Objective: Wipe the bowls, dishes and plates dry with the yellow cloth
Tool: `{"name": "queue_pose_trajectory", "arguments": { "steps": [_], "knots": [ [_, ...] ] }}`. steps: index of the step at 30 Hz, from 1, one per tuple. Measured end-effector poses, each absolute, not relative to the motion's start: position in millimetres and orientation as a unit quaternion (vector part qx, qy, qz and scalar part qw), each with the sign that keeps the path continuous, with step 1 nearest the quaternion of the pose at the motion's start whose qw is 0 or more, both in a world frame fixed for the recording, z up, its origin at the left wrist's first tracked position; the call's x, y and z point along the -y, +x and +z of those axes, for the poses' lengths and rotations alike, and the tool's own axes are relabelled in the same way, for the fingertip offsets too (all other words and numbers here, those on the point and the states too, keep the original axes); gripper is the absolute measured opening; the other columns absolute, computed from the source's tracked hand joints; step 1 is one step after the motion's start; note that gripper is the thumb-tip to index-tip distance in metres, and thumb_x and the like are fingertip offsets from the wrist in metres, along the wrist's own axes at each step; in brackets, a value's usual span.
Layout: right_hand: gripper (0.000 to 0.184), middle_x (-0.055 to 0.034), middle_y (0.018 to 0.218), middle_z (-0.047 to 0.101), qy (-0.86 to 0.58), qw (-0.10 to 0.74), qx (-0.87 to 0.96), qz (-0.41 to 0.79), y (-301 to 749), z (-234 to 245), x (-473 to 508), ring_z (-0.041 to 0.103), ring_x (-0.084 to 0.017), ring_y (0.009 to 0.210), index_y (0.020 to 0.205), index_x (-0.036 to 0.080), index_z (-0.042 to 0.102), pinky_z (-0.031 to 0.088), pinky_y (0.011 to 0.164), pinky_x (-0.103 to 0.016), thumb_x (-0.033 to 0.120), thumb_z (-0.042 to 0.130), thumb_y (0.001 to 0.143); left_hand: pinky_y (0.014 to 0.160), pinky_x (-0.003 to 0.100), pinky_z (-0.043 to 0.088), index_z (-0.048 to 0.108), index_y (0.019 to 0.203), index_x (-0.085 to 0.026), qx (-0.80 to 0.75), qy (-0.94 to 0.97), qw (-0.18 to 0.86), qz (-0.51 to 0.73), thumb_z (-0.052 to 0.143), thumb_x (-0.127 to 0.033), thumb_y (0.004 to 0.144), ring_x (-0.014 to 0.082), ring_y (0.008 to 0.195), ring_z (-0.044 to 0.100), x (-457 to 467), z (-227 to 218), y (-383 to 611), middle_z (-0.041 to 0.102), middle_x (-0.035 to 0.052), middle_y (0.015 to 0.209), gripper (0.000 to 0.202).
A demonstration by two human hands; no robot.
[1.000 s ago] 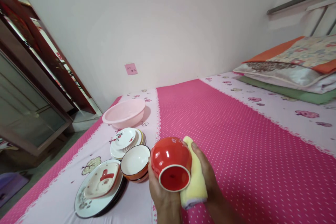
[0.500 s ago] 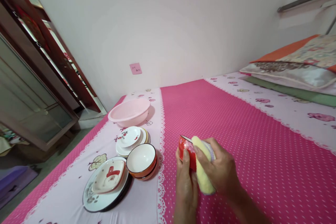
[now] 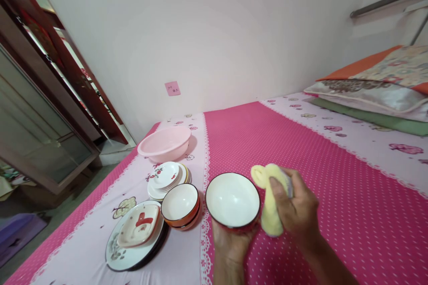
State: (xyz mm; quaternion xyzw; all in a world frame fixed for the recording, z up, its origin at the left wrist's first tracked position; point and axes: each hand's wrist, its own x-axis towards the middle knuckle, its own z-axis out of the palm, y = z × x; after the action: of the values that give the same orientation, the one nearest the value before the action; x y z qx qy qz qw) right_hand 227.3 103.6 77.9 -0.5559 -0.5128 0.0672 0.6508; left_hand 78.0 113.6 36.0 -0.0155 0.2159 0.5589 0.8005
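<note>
My left hand [image 3: 230,242] cups a bowl [image 3: 232,199] from below; the bowl is red outside, white inside, and its mouth faces up. My right hand [image 3: 297,209] is closed round a folded yellow cloth [image 3: 269,207] just to the right of the bowl's rim. Both hands hover above a bed with a pink dotted sheet [image 3: 301,160].
To the left on the sheet lie a stack of orange-rimmed bowls [image 3: 180,205], a pile of small white plates [image 3: 166,177], a square dish on large plates [image 3: 135,234] and a pink basin [image 3: 164,143]. Folded bedding [image 3: 377,87] lies at the far right. A cabinet [image 3: 36,111] stands left of the bed.
The bowl went from upside down, through on its side, to mouth up in my left hand. The cloth moved off the bowl's outside to beside its rim.
</note>
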Motion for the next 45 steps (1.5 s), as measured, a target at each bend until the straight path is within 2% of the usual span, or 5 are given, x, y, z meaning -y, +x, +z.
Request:
{"name": "queue_pose_trajectory", "arguments": {
  "steps": [9, 13, 19, 36, 45],
  "knots": [
    [0.042, -0.0053, 0.07, 0.064, -0.557, 0.723, 0.392, 0.116, 249.2, 131.3, -74.6, 0.054, -0.02, 0.054, 0.102, 0.022, 0.069, 0.042, 0.043, -0.031, 0.062, 0.057, 0.096, 0.106, 0.05, 0.053, 0.077, 0.12, -0.031, -0.32, 0.073, 0.766, 0.552, 0.075, -0.073, 0.072, 0.0344, 0.12, 0.068, -105.8, 37.5, 60.0, 0.082, 0.0099, 0.108, 0.063],
    [0.039, -0.0124, 0.119, 0.074, -0.503, 0.637, 0.574, 0.108, 234.4, 132.6, -67.3, 0.072, -0.031, 0.099, 0.132, 0.026, 0.066, 0.062, 0.08, -0.043, 0.043, 0.055, 0.098, 0.111, 0.054, 0.05, 0.08, 0.111, -0.017, -0.261, 0.163, 0.83, 0.465, 0.081, -0.066, 0.074, 0.0397, 0.124, 0.067, -99.1, 54.2, 70.6, 0.081, 0.0158, 0.111, 0.061],
    [0.072, -0.0073, 0.147, 0.064, -0.439, 0.416, 0.787, 0.121, 233.8, 105.8, -80.4, 0.059, -0.031, 0.137, 0.151, 0.031, 0.054, 0.052, 0.113, -0.051, 0.018, 0.063, 0.08, 0.115, 0.052, 0.046, 0.08, 0.114, -0.016, -0.246, 0.197, 0.827, 0.466, 0.081, -0.058, 0.079, 0.0389, 0.128, 0.065, -97.1, 51.2, 76.5, 0.08, 0.0138, 0.118, 0.055],
    [0.025, -0.0065, 0.093, 0.077, -0.571, 0.386, 0.685, 0.235, 255.5, 82.6, -109.3, 0.073, -0.026, 0.082, 0.108, 0.023, 0.067, 0.055, 0.075, -0.038, 0.033, 0.054, 0.09, 0.121, 0.055, 0.037, 0.076, 0.124, -0.017, -0.234, 0.304, 0.732, 0.563, 0.072, -0.072, 0.081, 0.0391, 0.133, 0.06, -100.4, 42.9, 92.7, 0.074, 0.0167, 0.131, 0.07],
    [0.054, -0.0221, 0.136, 0.069, -0.729, 0.277, 0.609, 0.145, 306.6, 50.5, -120.9, 0.069, -0.043, 0.118, 0.13, 0.018, 0.067, 0.054, 0.089, -0.053, 0.046, 0.062, 0.085, 0.116, 0.045, 0.046, 0.076, 0.126, -0.02, -0.271, 0.2, 0.674, 0.657, 0.069, -0.069, 0.085, 0.0334, 0.132, 0.063, -110.0, 34.8, 104.5, 0.074, 0.0143, 0.132, 0.064]
  ]
}}
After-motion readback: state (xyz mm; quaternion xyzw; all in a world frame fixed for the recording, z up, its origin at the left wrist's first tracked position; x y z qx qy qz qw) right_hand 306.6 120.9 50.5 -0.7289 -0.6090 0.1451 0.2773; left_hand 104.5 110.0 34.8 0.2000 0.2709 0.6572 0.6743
